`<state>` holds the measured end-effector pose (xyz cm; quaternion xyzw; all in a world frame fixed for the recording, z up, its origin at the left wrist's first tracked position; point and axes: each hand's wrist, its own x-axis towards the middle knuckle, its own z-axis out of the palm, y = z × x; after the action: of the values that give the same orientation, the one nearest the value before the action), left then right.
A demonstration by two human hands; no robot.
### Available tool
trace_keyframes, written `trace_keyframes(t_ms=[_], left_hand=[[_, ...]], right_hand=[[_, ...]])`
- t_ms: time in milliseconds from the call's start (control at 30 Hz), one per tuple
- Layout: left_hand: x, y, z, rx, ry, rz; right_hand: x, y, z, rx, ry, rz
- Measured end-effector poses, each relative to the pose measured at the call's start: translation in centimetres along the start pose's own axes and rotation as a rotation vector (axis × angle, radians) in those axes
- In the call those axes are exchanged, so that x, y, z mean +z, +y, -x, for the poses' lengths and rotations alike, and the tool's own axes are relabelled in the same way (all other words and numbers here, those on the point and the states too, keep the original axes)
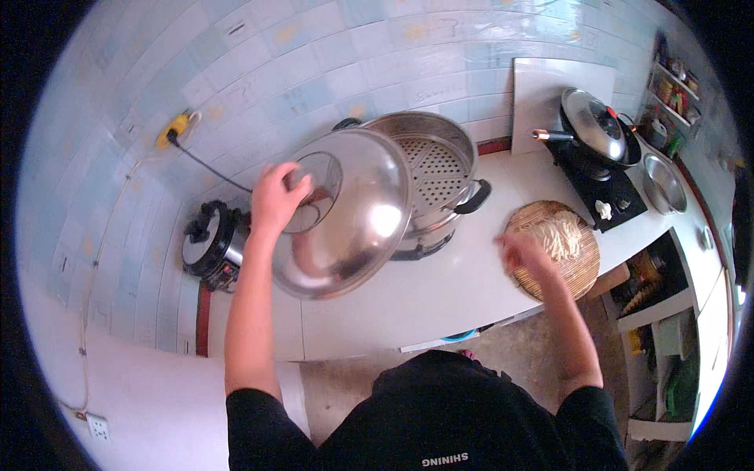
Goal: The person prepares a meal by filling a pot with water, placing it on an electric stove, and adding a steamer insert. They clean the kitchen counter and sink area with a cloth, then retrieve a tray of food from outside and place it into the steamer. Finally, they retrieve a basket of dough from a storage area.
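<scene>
My left hand [277, 197] grips the knob of a large domed metal lid [365, 235], which is tilted beside a metal steamer pot [471, 147]. The pot's perforated steamer tray [436, 171] shows, with nothing on the part in view; the lid hides its left side. My right hand [524, 253], slightly blurred, is over the left edge of a round woven board [580, 279]. Pale noodle-like strips [559, 235] lie on that board, close to my fingers. I cannot tell whether the right hand holds anything.
An electric cooker [215, 247] stands at the left, near a yellow socket adapter [174, 130] with a cord. At the right are a lidded wok [595, 126] on a black gas stove [618, 203], a metal basin [664, 182] and open shelves [657, 315].
</scene>
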<state>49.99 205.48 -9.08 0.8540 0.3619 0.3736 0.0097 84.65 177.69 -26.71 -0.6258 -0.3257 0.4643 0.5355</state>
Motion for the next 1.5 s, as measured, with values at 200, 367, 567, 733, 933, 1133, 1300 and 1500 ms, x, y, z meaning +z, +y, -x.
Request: trace_keyframes(t_ms=[200, 367, 567, 733, 933, 1133, 1300, 1500], left_hand=[[10.1, 4.8, -9.2, 0.012, -0.119, -0.058], [15.8, 5.3, -12.2, 0.071, -0.165, -0.115], [18.8, 5.4, -12.5, 0.079, -0.22, -0.079], [17.6, 5.7, -12.3, 0.069, -0.242, -0.134], [16.2, 5.4, -9.7, 0.342, 0.102, 0.045], [10.7, 8.3, -1.0, 0.307, 0.154, 0.505], [11.8, 10.9, 6.1, 0.42, 0.122, 0.753], [12.2, 17.5, 14.1, 0.452, -0.041, 0.926]], right_hand=[[-2.3, 9.0, 8.4, 0.211, 0.014, -0.202], [-5.6, 13.1, 14.1, 0.359, 0.34, -0.395], [-6.9, 16.4, 17.2, 0.352, 0.514, -0.466], [-4.0, 15.5, 17.7, 0.291, 0.581, -0.599], [0.7, 15.7, 19.6, 0.305, 0.653, -0.625], [6.4, 18.5, 22.3, 0.374, 0.739, -0.649], [9.8, 20.8, 27.0, 0.312, 0.779, -0.739], [10.1, 21.0, 34.7, 0.26, 1.006, -0.776]])
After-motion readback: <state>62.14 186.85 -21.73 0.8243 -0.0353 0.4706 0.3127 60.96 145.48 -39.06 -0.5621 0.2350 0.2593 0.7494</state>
